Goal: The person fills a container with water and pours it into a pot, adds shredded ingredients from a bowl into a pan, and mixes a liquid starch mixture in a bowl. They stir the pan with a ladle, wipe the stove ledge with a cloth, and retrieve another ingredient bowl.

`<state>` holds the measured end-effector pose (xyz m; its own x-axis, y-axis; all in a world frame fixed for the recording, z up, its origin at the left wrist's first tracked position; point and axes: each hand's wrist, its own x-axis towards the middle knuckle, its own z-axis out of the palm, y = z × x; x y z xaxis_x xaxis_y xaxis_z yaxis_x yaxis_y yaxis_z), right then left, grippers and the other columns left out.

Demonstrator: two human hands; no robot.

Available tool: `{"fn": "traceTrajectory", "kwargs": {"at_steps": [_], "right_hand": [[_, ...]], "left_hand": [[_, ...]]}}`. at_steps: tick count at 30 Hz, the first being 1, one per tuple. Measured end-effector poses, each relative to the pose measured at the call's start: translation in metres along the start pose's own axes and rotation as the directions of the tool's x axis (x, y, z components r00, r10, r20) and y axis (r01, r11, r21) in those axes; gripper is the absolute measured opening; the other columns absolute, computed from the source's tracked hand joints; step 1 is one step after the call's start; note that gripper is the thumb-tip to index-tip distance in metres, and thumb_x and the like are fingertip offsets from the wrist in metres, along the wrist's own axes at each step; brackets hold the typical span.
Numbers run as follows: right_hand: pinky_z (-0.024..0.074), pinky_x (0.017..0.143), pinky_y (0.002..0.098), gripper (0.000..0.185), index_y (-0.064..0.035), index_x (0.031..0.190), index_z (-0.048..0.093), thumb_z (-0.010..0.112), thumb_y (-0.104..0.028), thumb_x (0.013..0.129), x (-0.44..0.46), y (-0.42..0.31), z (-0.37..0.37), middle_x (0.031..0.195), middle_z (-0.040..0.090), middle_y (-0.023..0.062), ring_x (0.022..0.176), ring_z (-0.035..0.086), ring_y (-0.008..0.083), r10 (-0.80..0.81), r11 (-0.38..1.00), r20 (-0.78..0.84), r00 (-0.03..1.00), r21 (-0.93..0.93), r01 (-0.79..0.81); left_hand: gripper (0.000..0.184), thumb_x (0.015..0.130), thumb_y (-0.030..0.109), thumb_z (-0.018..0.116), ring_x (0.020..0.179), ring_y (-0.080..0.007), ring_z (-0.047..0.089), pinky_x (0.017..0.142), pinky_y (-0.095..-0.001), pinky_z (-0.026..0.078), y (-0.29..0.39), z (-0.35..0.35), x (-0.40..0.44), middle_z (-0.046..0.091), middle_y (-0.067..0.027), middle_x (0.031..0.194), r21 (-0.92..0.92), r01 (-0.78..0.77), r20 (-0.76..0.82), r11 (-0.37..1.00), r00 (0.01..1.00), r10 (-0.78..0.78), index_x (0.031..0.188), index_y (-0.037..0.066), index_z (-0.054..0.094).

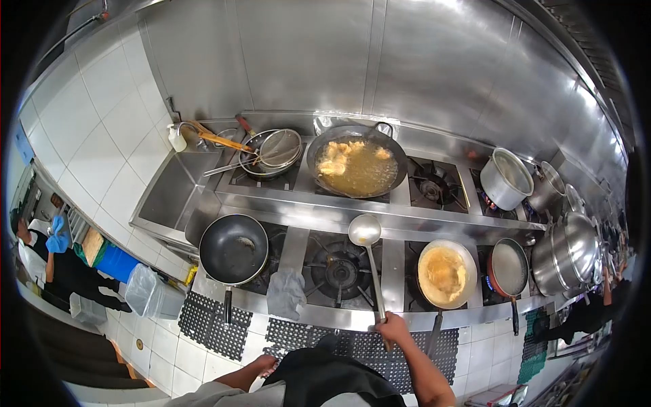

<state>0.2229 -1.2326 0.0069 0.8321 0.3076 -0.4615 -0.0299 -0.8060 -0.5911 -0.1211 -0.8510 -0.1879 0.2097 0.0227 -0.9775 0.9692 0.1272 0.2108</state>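
Note:
My right hand (392, 328) is closed around the handle of a long metal ladle (366, 231), whose bowl hangs over the front of the stove near an unlit burner (340, 270). Low at my body, my left hand (266, 365) is partly seen, and its fingers are too unclear to read. To the right of the ladle, a light pan (446, 274) holds a yellow-brown food layer. Behind it, a large wok (356, 161) holds bubbling oil with golden pieces. A black pan (234, 249) stands at the front left, beside a grey cloth (286, 293).
Strainers (281, 148) rest on a back-left pan. At right are a small red pan (508, 267), a pot (506, 179) over a flame and a large steel pot (566, 254). Pan handles stick out over the front edge. People stand at far left (68, 261) and far right (597, 312).

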Motion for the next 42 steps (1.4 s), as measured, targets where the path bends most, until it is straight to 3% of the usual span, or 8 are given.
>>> {"fn": "traceTrajectory", "kwargs": {"at_steps": [3,11,17,23,25,28,36,42], "right_hand": [[0.0552,0.065,0.0310,0.030,-0.0056,0.109,0.060,0.073,-0.002,0.082,0.001,0.021,0.003,0.089,0.066,0.0053,0.074,0.066,0.0167,-0.056,0.607,0.333,0.941,0.760,-0.232],[0.0454,0.045,0.0280,0.030,-0.0057,0.125,0.058,0.068,-0.010,0.097,-0.141,-0.014,-0.080,0.074,0.061,0.0035,0.049,0.054,0.0116,-0.119,0.245,0.247,0.962,0.946,-0.213],[0.0464,0.054,0.0263,0.043,-0.0039,0.139,0.052,0.061,-0.013,0.098,-0.207,0.010,-0.150,0.079,0.056,0.0003,0.057,0.055,0.0108,-0.013,0.397,-0.092,0.996,0.913,0.089],[0.0552,0.081,0.0412,0.046,0.0023,0.130,0.058,0.068,-0.012,0.087,-0.200,0.073,-0.149,0.088,0.065,0.0182,0.080,0.067,0.0323,0.127,0.909,-0.416,0.900,0.412,0.062],[0.0553,0.080,0.0411,0.047,0.0016,0.131,0.058,0.068,-0.012,0.087,-0.191,0.077,-0.145,0.085,0.064,0.0190,0.079,0.067,0.0329,0.070,0.960,-0.517,0.853,0.266,0.082],[0.0561,0.071,0.0413,0.044,0.0015,0.130,0.058,0.067,-0.013,0.090,-0.182,0.084,-0.131,0.079,0.064,0.0153,0.074,0.067,0.0274,0.164,0.944,-0.429,0.888,0.328,-0.015],[0.0423,0.051,0.0263,0.037,0.0006,0.130,0.059,0.059,-0.010,0.095,-0.183,0.106,-0.125,0.082,0.057,0.0047,0.060,0.050,0.0114,-0.164,-0.513,0.164,0.973,0.828,-0.226],[0.0427,0.052,0.0260,0.043,0.0026,0.136,0.055,0.059,-0.011,0.096,-0.208,0.087,-0.133,0.086,0.059,0.0058,0.061,0.051,0.0121,-0.187,-0.541,0.124,0.975,0.815,-0.207]], "left_hand": [[0.024,0.097,0.031,0.055,0.056,-0.0132,0.051,0.046,-0.0289,0.036,0.040,0.010,-0.001,0.053,-0.0016,0.069,-0.033,-0.112,0.091,0.993,0.989,0.115,0.082,0.013,0.059],[0.016,0.099,0.025,0.054,0.067,-0.0138,0.056,0.049,-0.0289,0.040,0.116,0.031,-0.010,0.060,0.0015,0.085,0.043,-0.278,0.001,0.959,0.960,0.279,0.093,0.013,0.063],[0.021,0.098,0.028,0.060,0.073,-0.0222,0.065,0.059,-0.0390,0.050,0.100,0.066,-0.021,0.067,-0.0083,0.087,0.289,-0.431,0.186,0.855,0.901,0.392,0.097,0.010,0.071],[0.031,0.098,0.032,0.059,0.109,-0.0317,0.069,0.097,-0.0417,0.052,0.106,0.091,-0.023,0.073,-0.0187,0.112,0.776,-0.626,0.479,-0.075,0.509,0.715,0.110,0.007,0.073],[0.030,0.099,0.032,0.059,0.100,-0.0291,0.071,0.091,-0.0421,0.055,0.118,0.091,-0.016,0.074,-0.0153,0.108,0.732,-0.679,0.527,-0.062,0.506,0.683,0.111,0.009,0.073],[0.026,0.100,0.031,0.060,0.083,-0.0174,0.065,0.072,-0.0362,0.053,0.122,0.096,-0.024,0.070,-0.0040,0.098,0.403,-0.505,0.109,0.763,0.855,0.508,0.115,0.012,0.070],[0.026,0.098,0.028,0.059,0.079,-0.0208,0.065,0.070,-0.0382,0.054,0.086,0.067,-0.045,0.069,-0.0070,0.091,0.494,-0.489,0.113,0.719,0.856,0.505,0.113,0.009,0.069],[0.044,0.097,0.034,0.057,0.115,-0.0416,0.065,0.097,-0.0468,0.052,0.017,0.016,0.051,0.071,-0.0203,0.121,0.858,-0.513,0.398,0.030,0.700,0.593,0.132,0.011,0.065]]}}
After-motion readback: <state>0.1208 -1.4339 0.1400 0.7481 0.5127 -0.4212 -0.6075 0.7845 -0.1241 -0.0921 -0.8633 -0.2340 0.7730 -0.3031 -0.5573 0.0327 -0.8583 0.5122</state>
